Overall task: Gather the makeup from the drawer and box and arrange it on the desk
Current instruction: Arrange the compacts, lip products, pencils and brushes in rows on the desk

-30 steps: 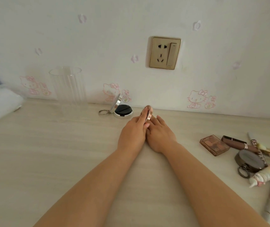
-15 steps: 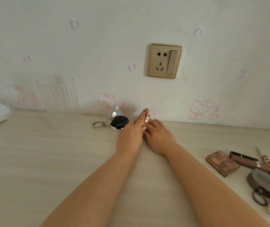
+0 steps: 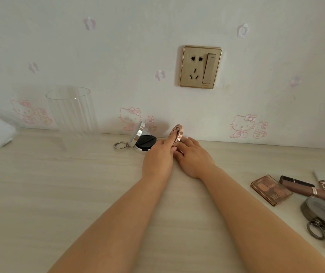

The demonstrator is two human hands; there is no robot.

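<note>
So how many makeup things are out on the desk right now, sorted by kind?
Round compacts: 3, an open silver one, a rose-gold one stood on edge between both hands, and a dark grey one.
Rectangular brown eyeshadow palette: 1.
Brown lipstick tube: 1.
Total: 5 clearly countable; more pieces at the right edge are cut off.

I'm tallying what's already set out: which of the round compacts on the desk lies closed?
The dark grey compact at the right edge, lid flat, ring attached. The silver one stands open; the rose-gold one is in both hands.
</note>
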